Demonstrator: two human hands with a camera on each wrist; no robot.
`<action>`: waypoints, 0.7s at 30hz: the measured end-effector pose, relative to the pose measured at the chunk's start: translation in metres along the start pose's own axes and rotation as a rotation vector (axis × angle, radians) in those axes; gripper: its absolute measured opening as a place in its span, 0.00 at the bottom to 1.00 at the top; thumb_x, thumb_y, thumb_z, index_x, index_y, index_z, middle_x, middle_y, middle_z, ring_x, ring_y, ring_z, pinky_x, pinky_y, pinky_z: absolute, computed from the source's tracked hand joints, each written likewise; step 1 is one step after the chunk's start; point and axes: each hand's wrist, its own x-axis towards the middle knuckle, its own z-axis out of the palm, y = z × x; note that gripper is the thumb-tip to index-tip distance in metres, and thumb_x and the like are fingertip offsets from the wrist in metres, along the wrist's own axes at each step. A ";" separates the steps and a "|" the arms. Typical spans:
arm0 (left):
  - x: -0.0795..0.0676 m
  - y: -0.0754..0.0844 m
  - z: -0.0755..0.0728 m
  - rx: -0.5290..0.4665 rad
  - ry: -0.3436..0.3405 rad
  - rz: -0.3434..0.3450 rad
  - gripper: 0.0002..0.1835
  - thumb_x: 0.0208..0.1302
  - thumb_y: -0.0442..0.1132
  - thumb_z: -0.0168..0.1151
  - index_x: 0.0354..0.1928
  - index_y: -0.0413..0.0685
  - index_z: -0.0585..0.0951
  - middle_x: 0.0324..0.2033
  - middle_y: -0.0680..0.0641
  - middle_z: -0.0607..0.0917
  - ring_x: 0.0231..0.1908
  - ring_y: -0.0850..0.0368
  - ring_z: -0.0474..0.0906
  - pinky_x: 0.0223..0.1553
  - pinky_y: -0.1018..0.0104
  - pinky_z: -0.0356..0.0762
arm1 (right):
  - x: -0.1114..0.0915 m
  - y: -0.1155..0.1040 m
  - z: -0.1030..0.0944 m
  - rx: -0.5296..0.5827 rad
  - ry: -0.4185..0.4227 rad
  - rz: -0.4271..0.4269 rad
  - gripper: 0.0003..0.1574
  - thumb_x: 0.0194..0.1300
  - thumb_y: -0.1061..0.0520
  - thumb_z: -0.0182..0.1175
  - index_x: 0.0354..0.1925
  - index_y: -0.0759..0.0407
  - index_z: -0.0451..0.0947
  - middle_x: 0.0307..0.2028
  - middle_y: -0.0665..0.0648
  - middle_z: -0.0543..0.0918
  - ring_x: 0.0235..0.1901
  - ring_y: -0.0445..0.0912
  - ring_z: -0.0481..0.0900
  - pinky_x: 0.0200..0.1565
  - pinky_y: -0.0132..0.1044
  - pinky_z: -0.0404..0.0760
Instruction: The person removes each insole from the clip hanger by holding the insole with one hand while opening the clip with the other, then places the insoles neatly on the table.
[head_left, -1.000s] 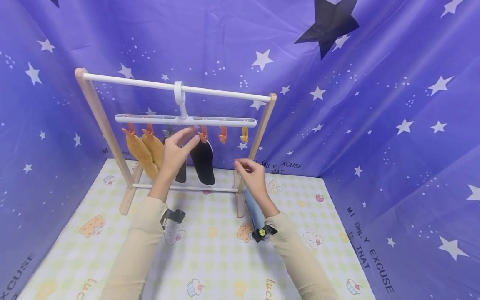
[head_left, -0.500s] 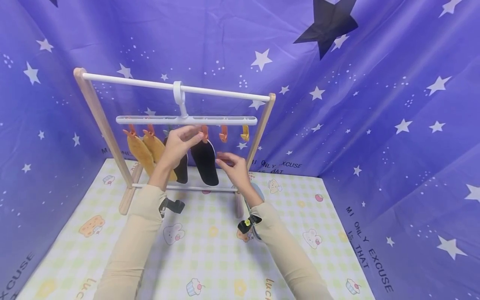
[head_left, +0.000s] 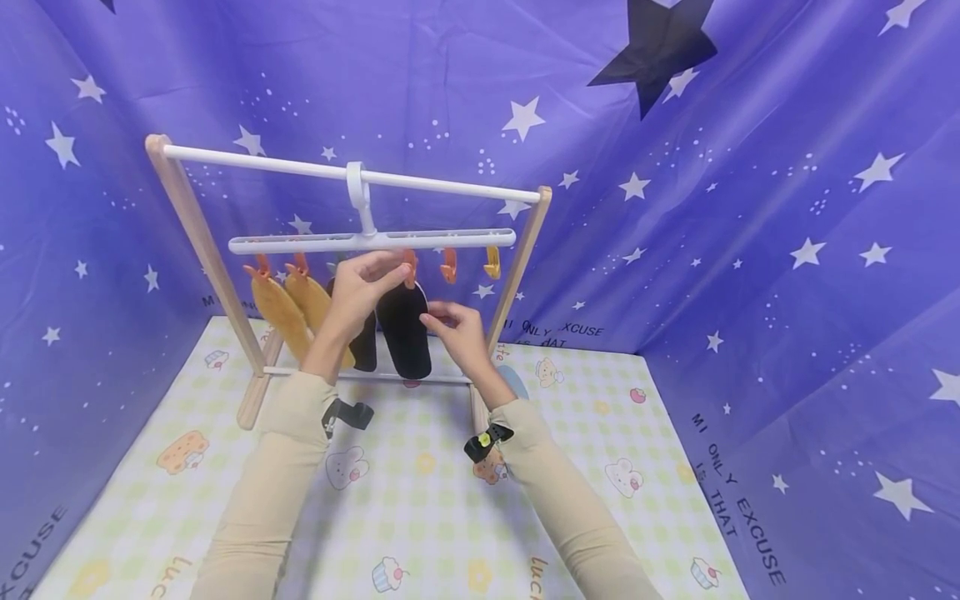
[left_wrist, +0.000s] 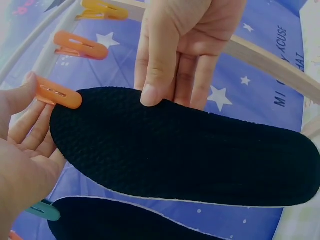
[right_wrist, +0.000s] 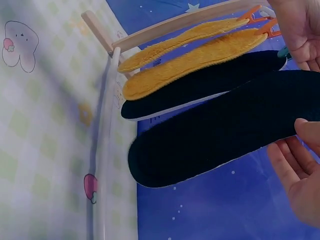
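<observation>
A black insole (head_left: pixel 403 333) hangs from an orange clothespin (left_wrist: pixel 60 93) at its top end. My left hand (head_left: pixel 358 293) pinches that clothespin between thumb and fingers, just under the white hanger (head_left: pixel 300 243). At the insole's right edge is my right hand (head_left: pixel 459 332), its thumb on the front face and its fingers behind, pinching it. Beside it, a second black insole (right_wrist: pixel 200 85) hangs from a teal clothespin (left_wrist: pixel 45 210), partly hidden behind my left hand in the head view. Farther left, two yellow fuzzy insoles (head_left: pixel 279 312) hang from orange clothespins.
The hanger hooks over the white rail of a wooden-ended rack (head_left: pixel 202 237). An orange clothespin (head_left: pixel 447 267) and a yellow clothespin (head_left: pixel 492 263) hang with nothing in them. A blue object (head_left: pixel 513 382) lies behind my right forearm on the checked tablecloth (head_left: pixel 420 517).
My right hand has moved left from near the rack's right post and now grips the insole's edge. My left hand has shifted slightly right onto the clothespin.
</observation>
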 end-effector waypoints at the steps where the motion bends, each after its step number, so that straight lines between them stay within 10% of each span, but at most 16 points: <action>1: 0.000 0.000 0.000 -0.005 0.005 0.003 0.18 0.69 0.34 0.66 0.56 0.29 0.82 0.34 0.65 0.88 0.40 0.67 0.86 0.56 0.73 0.82 | 0.000 -0.001 0.000 0.010 0.001 0.007 0.12 0.64 0.67 0.69 0.44 0.74 0.85 0.41 0.72 0.88 0.39 0.59 0.89 0.44 0.37 0.90; 10: 0.000 -0.002 0.001 0.004 0.068 -0.010 0.18 0.67 0.34 0.68 0.54 0.28 0.82 0.32 0.66 0.88 0.39 0.68 0.86 0.55 0.75 0.82 | 0.001 0.001 0.004 0.074 -0.001 0.090 0.11 0.64 0.67 0.68 0.43 0.76 0.84 0.38 0.74 0.88 0.30 0.35 0.84 0.45 0.50 0.90; 21: 0.001 0.002 0.001 0.043 0.115 -0.037 0.17 0.67 0.31 0.67 0.53 0.26 0.82 0.31 0.63 0.88 0.34 0.71 0.85 0.52 0.76 0.81 | 0.001 0.001 0.008 0.152 -0.020 0.152 0.10 0.62 0.70 0.69 0.42 0.77 0.83 0.34 0.68 0.88 0.28 0.36 0.84 0.47 0.61 0.87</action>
